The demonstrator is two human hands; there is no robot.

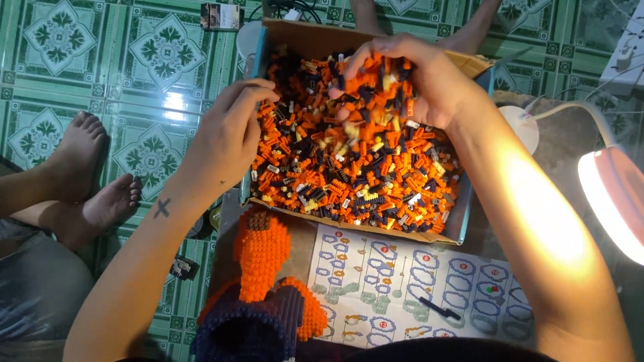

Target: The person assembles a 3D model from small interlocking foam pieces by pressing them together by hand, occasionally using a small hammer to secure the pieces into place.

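Green patterned floor tiles [154,47] lay under a cardboard box [315,33] full of small orange, dark and yellow bricks [362,174]. I saw my right hand [416,84] cupped over the far side of the heap, fingers curled, apparently scooping bricks, though blur hid the grip. My left hand [228,134] rested on the box's left edge, fingers bent and holding nothing. Nearer me stood a half-built orange and navy model [261,281] beside an instruction sheet [416,288], and a lamp [614,201] glowed at right.
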